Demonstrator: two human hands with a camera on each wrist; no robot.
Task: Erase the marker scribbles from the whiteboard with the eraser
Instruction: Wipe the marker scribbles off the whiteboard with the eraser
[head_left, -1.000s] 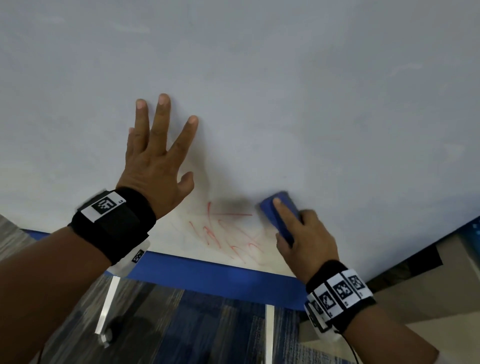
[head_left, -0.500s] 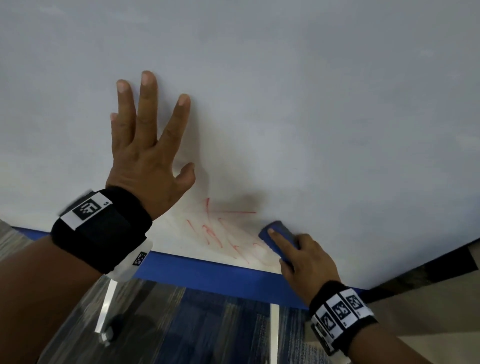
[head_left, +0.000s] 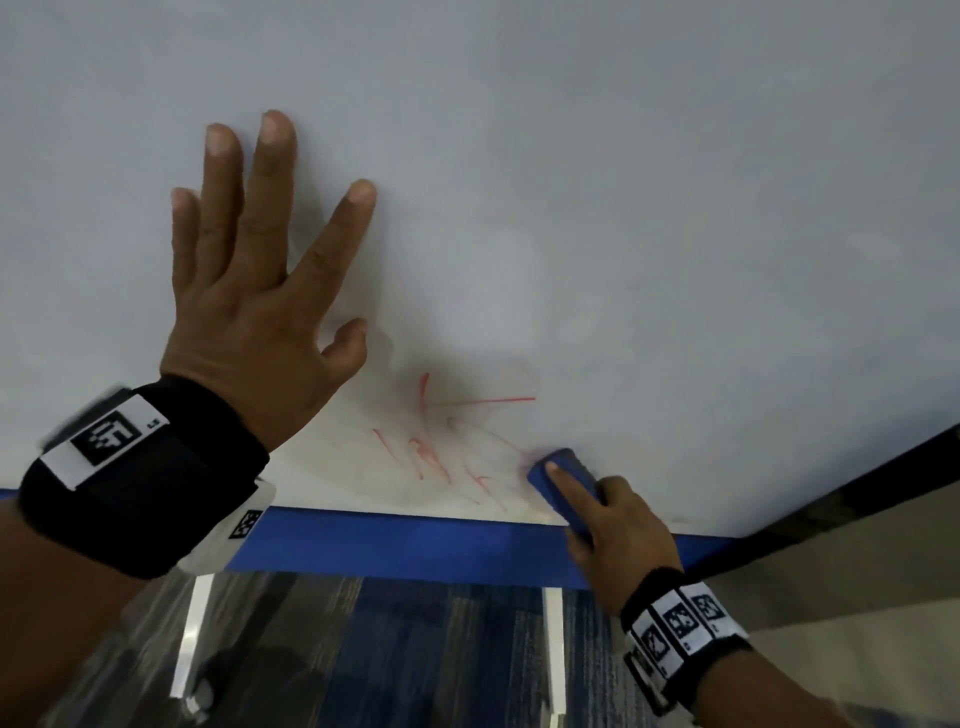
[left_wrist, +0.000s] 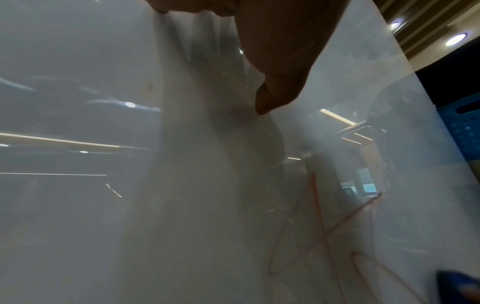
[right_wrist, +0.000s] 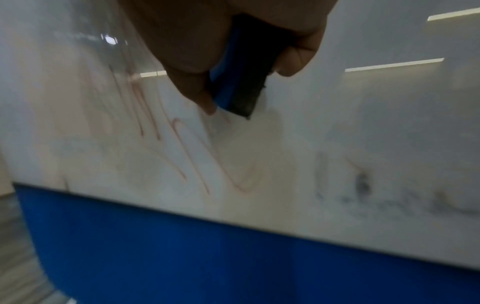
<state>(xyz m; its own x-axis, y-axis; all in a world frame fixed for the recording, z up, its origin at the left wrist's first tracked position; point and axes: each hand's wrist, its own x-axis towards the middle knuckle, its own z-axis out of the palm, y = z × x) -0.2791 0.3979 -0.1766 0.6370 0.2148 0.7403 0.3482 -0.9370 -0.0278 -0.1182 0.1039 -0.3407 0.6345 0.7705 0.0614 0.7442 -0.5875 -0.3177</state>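
Note:
The whiteboard (head_left: 623, 208) fills the head view, with red marker scribbles (head_left: 447, 447) low on it, partly smeared. My right hand (head_left: 613, 525) grips the blue eraser (head_left: 563, 473) and presses it on the board at the scribbles' right end, index finger laid along its back. In the right wrist view the eraser (right_wrist: 241, 78) shows its dark felt face against the board, with red strokes (right_wrist: 182, 148) to its left. My left hand (head_left: 249, 291) lies flat on the board with spread fingers, up and left of the scribbles. The left wrist view shows red lines (left_wrist: 319, 216) and a thumb (left_wrist: 280, 78).
A blue band (head_left: 405, 540) runs along the board's lower edge. Below it are metal stand legs (head_left: 553, 654) and striped blue-grey carpet (head_left: 363, 649). Faint grey smudges (right_wrist: 363, 185) mark the board right of the eraser. A dark strip runs at the board's right edge (head_left: 857, 483).
My right hand has slid the eraser down the board to near the blue lower edge. The red strokes there look fainter. My left hand stays flat on the board.

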